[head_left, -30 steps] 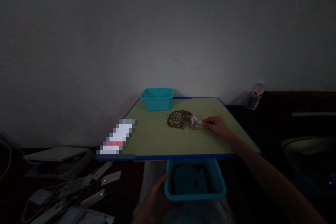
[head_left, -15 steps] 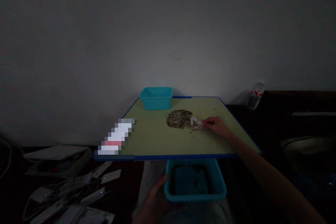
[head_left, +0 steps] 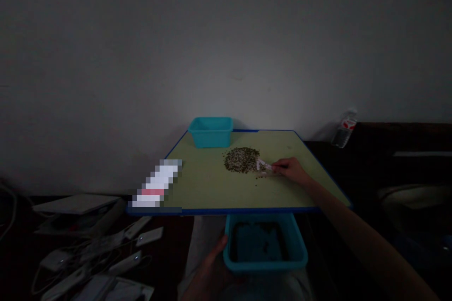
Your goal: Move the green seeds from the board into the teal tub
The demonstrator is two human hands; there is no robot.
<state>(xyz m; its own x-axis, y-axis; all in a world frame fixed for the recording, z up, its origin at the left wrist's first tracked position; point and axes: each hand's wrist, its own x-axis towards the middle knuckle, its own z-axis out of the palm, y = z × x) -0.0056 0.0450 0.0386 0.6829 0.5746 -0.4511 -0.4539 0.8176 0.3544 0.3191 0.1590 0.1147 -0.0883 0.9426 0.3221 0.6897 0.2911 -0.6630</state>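
My right hand (head_left: 290, 170) pinches a small pale, partly clear scraper-like piece (head_left: 264, 166) against the table top. Its far end touches the right edge of a pile of small mixed brown and whitish grains (head_left: 241, 160), and a few loose grains lie just in front of it. Below the table's front edge, my left hand (head_left: 213, 263) grips the left side of a blue plastic basin (head_left: 266, 266) at my lap. Dark grains lie along the inside of that basin's bottom. Most of the left fingers are hidden under it.
A second blue basin (head_left: 212, 138) stands at the back left of the blue-edged table (head_left: 212, 193). A blurred-out flat item (head_left: 155, 186) lies at the left edge. A plastic bottle (head_left: 344, 130) is beyond the right side; power strips and cables (head_left: 106, 244) lie at lower left.
The lap basin has shifted slightly to the right with my left hand. My right hand and the pale piece have barely moved at the pile's right edge.
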